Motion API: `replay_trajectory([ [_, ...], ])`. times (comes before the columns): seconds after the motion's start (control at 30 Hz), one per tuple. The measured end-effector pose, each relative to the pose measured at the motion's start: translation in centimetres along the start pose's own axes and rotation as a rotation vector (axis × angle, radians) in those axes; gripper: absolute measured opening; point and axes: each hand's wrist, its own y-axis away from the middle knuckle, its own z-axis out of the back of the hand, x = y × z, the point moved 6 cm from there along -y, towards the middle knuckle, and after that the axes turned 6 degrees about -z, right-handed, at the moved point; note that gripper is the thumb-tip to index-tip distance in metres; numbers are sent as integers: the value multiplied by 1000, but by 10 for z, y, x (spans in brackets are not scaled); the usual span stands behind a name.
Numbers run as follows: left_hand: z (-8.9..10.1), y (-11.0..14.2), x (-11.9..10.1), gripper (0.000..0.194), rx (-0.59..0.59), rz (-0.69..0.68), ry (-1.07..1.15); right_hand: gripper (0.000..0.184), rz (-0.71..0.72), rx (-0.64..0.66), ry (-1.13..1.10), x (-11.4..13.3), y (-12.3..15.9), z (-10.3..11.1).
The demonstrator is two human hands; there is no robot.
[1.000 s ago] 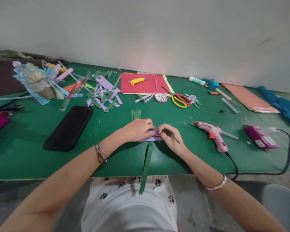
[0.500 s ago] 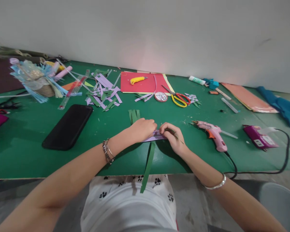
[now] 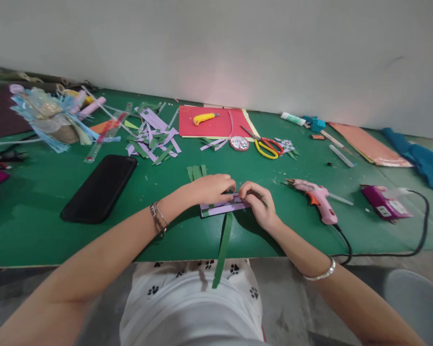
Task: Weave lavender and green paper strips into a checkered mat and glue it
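A piece woven from purple and green paper strips [image 3: 225, 208] lies in front of me on the green table. My left hand [image 3: 216, 188] rests over its left part, fingers curled down near the strips; what its fingertips touch is partly hidden. At the right end, my right hand [image 3: 258, 201] pinches the woven piece between thumb and fingers, with a thin dark green strip across the palm. One long green paper strip [image 3: 222, 250] hangs from the near side past the table edge. Several green strip ends [image 3: 197, 172] stick out behind my left hand.
A black phone [image 3: 100, 188] lies left. Behind are loose paper strips [image 3: 155, 137], a red sheet [image 3: 211, 129] with a yellow utility knife [image 3: 205, 118], and scissors [image 3: 265, 145]. To the right are a pink glue gun [image 3: 319, 199] and a corded purple power adapter [image 3: 386, 202].
My left hand has lifted its fingers and opened slightly, uncovering more of the woven piece's left part. My right hand keeps almost the same place and pinch.
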Motion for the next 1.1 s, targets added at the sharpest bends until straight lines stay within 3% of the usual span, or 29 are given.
replay_trajectory([
  [0.17,6,-20,-2,19,-12,-251,-25,10,69,-55,8,0,1,4],
  [0.4,-4,-37,0,33,136,-261,17,14,108,-174,54,5,2,11],
  [0.6,-1,-42,-4,15,182,-296,-27,15,85,-253,47,1,4,16],
  [0.83,1,-48,-9,17,198,-289,-66,14,58,-269,-20,-8,5,20],
  [1.1,-2,-40,-4,24,168,-299,43,12,54,-256,-6,-12,3,19],
])
